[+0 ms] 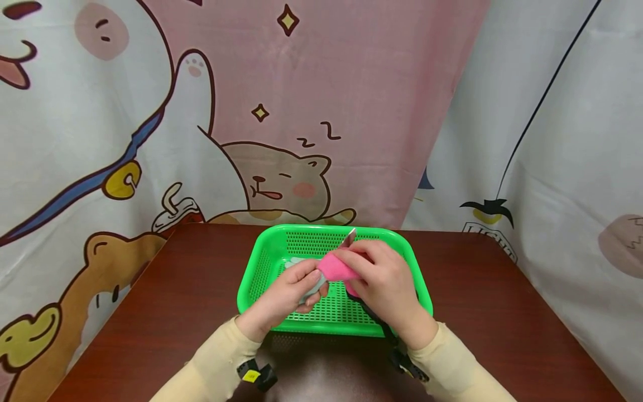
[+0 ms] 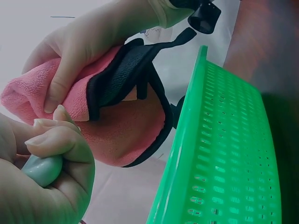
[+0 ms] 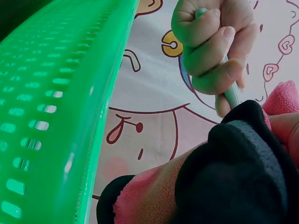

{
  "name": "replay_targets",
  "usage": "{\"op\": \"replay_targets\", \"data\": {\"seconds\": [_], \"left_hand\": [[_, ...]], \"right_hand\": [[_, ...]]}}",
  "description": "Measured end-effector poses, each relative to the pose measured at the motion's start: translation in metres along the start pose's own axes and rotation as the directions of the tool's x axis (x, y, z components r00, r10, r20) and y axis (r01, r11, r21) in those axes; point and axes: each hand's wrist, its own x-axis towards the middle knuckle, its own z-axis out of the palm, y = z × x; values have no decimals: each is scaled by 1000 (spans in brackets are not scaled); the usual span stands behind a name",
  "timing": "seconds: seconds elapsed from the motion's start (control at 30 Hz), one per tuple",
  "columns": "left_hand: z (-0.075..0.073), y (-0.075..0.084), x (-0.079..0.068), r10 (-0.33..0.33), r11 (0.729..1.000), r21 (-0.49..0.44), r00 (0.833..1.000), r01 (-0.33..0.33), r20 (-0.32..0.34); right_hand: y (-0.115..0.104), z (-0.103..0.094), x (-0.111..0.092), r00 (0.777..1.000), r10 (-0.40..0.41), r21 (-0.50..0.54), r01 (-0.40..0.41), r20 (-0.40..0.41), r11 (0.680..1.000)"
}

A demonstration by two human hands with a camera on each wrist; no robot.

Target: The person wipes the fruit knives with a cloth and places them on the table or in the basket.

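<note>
Over the green basket, my left hand point(image 1: 288, 293) grips the pale green handle point(image 2: 44, 169) of a knife, its fingers curled round it. The metal tip of the knife point(image 1: 348, 238) sticks out past a pink cloth point(image 1: 335, 268), pointing away from me. My right hand point(image 1: 384, 273) pinches this cloth between thumb and fingers, folded over the blade just ahead of the handle. In the left wrist view the cloth has black edging point(image 2: 140, 70) and a dark mesh part, and one flap hangs down. The middle of the blade is hidden by the cloth.
The green plastic basket point(image 1: 251, 268) with perforated walls stands on a dark brown table point(image 1: 482, 301). A pale piece point(image 1: 293, 261) lies inside it, partly behind my left hand. A printed cartoon curtain point(image 1: 372, 111) hangs behind the table.
</note>
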Motion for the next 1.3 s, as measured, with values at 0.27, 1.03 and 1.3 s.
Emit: {"op": "replay_targets", "data": {"seconds": [0.27, 1.03, 1.3], "left_hand": [[-1, 0, -1, -2, 1000, 1, 1000, 2, 0], [-1, -6, -5, -59, 997, -57, 998, 60, 26], [-2, -12, -6, -48, 992, -112, 998, 51, 32]], "right_hand": [[9, -1, 3, 999, 15, 0, -15, -36, 1000], [28, -16, 2, 977, 190, -93, -199, -102, 976], [31, -24, 3, 966, 201, -93, -218, -164, 972]]}}
